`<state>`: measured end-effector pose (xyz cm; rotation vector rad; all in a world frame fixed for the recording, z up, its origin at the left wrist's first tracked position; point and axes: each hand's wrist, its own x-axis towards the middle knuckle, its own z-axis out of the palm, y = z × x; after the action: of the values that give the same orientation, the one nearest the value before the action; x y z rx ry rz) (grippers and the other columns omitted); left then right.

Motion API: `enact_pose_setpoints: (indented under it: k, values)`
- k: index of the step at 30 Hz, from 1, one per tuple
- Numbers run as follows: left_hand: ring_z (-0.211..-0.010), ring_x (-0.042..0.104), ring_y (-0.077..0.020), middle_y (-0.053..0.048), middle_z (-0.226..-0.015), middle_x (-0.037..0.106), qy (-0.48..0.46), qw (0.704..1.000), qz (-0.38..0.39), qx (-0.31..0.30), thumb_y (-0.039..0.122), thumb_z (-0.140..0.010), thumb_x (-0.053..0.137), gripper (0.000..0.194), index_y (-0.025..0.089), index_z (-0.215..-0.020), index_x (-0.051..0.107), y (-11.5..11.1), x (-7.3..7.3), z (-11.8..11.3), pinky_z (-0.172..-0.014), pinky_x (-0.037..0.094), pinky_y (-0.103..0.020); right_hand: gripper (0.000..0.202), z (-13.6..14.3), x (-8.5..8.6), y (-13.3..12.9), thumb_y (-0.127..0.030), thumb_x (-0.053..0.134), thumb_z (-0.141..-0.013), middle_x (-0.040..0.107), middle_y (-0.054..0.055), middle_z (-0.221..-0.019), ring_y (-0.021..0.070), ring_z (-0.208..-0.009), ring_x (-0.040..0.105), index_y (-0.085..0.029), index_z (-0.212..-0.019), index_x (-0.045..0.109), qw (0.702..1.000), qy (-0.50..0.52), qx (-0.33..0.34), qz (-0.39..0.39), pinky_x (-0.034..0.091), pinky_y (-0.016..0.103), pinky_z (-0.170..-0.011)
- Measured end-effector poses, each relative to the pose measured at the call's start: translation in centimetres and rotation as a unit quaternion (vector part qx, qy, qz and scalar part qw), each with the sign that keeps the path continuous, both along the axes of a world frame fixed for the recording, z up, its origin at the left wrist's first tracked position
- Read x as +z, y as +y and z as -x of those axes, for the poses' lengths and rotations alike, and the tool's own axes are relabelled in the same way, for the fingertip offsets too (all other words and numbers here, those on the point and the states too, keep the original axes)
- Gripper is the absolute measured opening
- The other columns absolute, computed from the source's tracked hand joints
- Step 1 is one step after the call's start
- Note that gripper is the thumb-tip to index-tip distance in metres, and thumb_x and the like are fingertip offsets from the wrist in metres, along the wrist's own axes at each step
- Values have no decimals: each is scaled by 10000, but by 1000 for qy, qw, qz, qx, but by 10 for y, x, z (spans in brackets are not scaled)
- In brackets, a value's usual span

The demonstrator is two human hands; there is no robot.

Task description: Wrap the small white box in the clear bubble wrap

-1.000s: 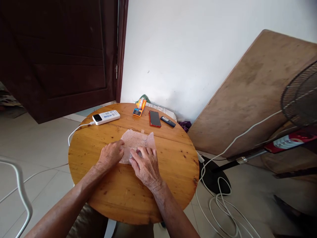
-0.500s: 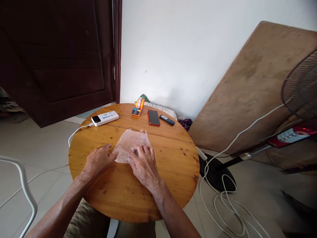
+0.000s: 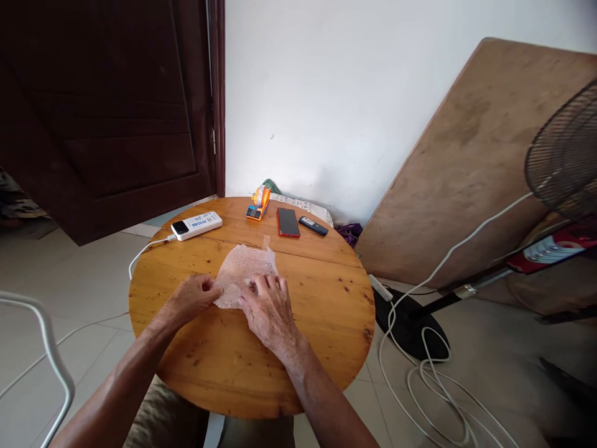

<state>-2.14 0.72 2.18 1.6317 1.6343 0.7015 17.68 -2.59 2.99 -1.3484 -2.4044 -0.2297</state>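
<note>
Just below frame centre, the left hand (image 3: 193,296) pinches the left edge of the wrap (image 3: 240,264); the right hand (image 3: 271,313) curls over it, grip hidden.

The left hand (image 3: 192,298) and right hand (image 3: 270,314) touch bubble wrap (image 3: 240,264) on a wooden table (image 3: 326,305).

And there's blue lettering on the white device (image 3: 201,224) beyond the left hand (image 3: 193,295), too small to read; dark characters on the white strip (image 3: 304,204) past the right hand (image 3: 270,311), equally illegible!
</note>
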Motion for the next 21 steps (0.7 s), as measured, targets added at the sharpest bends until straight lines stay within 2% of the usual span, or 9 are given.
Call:
enact_pose_setpoints:
  k: [5,9,13,17,21]
  values:
    - [-511,406,-107,62,-522,414,-114,993,2,28,467,-619,564,295,210,-562,431,-7,6,-19,-483,322,-216,156,1,0,0,-289,545,-941,595,81,-1025,251,-954,494,-241,-1066,625,1000,-1,0,3,329,417,-843]
    - [-518,381,-95,65,-535,398,-147,987,-55,22,423,-630,555,259,210,-567,422,-10,4,-39,-497,311,-212,180,3,1,-1,-296,498,-961,607,86,-1018,256,-951,502,-218,-1087,600,1000,11,-14,3,331,418,-855]
    - [-538,378,-98,60,-540,409,-115,988,-102,8,324,-645,526,180,209,-563,415,-10,0,-49,-512,311,-212,251,1,1,-2,-273,498,-939,634,99,-1037,261,-956,518,-181,-1166,549,998,51,-17,20,334,408,-864]
    - [-557,419,-108,43,-588,476,-40,985,-166,-1,248,-686,518,143,208,-578,433,-12,0,-53,-533,334,-224,401,-2,1,-1,-246,579,-838,652,105,-1064,273,-973,530,-154,-1222,510,994,102,-9,34,333,414,-883]
    - [-717,547,-145,1,-730,604,21,969,-245,-35,184,-752,527,122,207,-639,489,-16,2,-60,-686,434,-256,507,-4,0,0,-157,584,-735,668,99,-1051,267,-972,552,-158,-1235,503,989,139,-3,44,342,404,-884]
